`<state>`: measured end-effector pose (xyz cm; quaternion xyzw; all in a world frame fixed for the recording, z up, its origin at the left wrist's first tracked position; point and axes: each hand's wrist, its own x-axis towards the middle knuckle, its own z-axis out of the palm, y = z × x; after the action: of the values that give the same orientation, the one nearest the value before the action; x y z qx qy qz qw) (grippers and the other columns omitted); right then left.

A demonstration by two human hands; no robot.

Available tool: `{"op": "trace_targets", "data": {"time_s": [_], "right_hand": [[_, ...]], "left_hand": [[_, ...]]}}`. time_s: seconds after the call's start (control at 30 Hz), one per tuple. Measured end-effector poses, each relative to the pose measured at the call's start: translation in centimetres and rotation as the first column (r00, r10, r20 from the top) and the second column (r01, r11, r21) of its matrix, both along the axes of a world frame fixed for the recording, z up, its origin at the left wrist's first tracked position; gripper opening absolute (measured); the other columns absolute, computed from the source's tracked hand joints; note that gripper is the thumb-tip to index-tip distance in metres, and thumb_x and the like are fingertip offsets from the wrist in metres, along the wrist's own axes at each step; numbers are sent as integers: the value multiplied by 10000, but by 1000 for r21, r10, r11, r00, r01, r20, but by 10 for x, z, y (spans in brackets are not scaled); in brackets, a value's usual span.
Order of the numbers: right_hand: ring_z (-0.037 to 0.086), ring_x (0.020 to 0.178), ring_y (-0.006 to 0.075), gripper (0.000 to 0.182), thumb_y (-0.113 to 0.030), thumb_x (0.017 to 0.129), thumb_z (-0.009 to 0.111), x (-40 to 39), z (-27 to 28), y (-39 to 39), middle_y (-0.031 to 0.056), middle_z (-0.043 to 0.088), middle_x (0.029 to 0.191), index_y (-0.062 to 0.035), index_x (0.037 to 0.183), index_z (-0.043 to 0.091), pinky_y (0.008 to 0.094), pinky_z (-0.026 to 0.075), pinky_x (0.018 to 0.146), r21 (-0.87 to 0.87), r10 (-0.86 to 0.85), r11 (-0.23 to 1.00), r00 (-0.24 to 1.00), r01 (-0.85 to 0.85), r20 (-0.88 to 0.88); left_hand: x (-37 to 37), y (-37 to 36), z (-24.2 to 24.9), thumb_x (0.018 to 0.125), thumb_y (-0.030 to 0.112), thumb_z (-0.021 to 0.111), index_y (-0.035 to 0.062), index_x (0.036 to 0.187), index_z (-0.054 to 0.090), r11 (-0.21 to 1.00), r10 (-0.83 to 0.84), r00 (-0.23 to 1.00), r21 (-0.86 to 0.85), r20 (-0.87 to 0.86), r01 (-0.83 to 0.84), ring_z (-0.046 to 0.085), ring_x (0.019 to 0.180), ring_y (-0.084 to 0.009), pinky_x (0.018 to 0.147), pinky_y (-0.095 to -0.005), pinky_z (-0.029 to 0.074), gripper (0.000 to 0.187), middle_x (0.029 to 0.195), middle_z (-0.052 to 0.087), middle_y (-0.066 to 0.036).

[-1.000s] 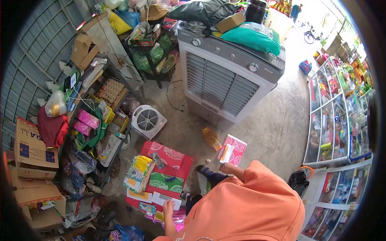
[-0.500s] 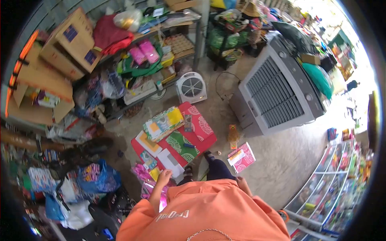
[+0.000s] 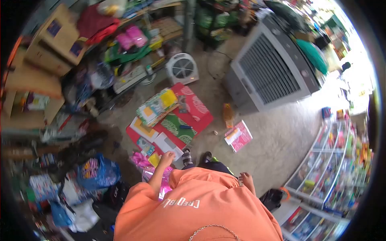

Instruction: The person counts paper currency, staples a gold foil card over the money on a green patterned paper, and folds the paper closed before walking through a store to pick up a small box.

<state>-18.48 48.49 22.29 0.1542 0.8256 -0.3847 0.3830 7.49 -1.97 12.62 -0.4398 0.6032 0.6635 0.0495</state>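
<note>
With the left hand [image 3: 166, 157] open over the white sheet [image 3: 168, 144] and the right hand [image 3: 246, 179] empty at 4 o'clock, papers [image 3: 156, 106] at 11 o'clock could be stepped on.

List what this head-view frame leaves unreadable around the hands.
- Left hand: blur hides whether it grips the white sheet or only hovers.
- Right hand: small, blurred; looks empty, unconfirmed.
- Pink booklet: print too small.
- Legs: hidden by the orange shirt.

The left hand [image 3: 166, 158] reaches forward and down on a bare, nearly straight arm, fingers loosely curled. The right hand [image 3: 246, 179] hangs low at the side, fingers relaxed and open, holding nothing.
</note>
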Motion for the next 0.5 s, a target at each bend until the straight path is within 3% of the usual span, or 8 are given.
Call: {"op": "trace_targets", "data": {"time_s": [0.07,0.13,0.17,0.27,0.37,0.5], "right_hand": [[720,797,245,370,-300,933,598,18,-15,16,144,753,943,2,1107,723,384,566,752,16,4,1000,997,-3,-75],[716,839,215,391,-302,963,607,34,-21,36,132,757,1004,-7,1211,678,361,565,751,199,237,957,965,-212,-114],[720,861,229,406,-297,956,618,47,-7,33,149,757,1016,15,1210,677,370,572,799,154,82,986,993,-69,-83],[724,882,239,404,-301,947,642,77,11,52,167,754,1034,11,1198,696,377,574,806,130,-141,979,985,154,-103],[722,901,248,407,-298,941,650,120,8,84,177,750,1063,6,1206,700,386,570,818,140,-282,943,948,302,-148],[716,945,262,397,-303,931,658,154,-11,135,183,745,1099,-11,1192,719,396,560,838,168,-452,866,881,470,-137]], "left_hand": [[-30,1,15,995,281,614,-31,1157,646,996,-29,999,85,-45,33,680,849,-182,782,-317,549,353,989,726,-109],[-51,1,8,1010,290,609,-13,1170,641,990,-98,994,96,-38,102,684,860,-180,795,-312,554,344,1008,723,-104],[-59,-1,-2,1013,315,615,6,1174,642,979,-166,986,118,-25,167,685,859,-183,780,-316,554,350,1021,723,-102],[-94,-5,-9,1023,362,614,73,1173,654,935,-337,941,126,25,331,691,830,-172,677,-285,533,328,1030,727,-83],[-134,10,-11,1031,316,596,49,1184,647,856,-517,851,47,96,514,689,812,-152,646,-271,520,312,1043,734,-87],[-201,59,20,1030,287,592,45,1205,649,818,-575,817,-2,51,576,675,789,-135,642,-262,509,304,1037,736,-87]]}}
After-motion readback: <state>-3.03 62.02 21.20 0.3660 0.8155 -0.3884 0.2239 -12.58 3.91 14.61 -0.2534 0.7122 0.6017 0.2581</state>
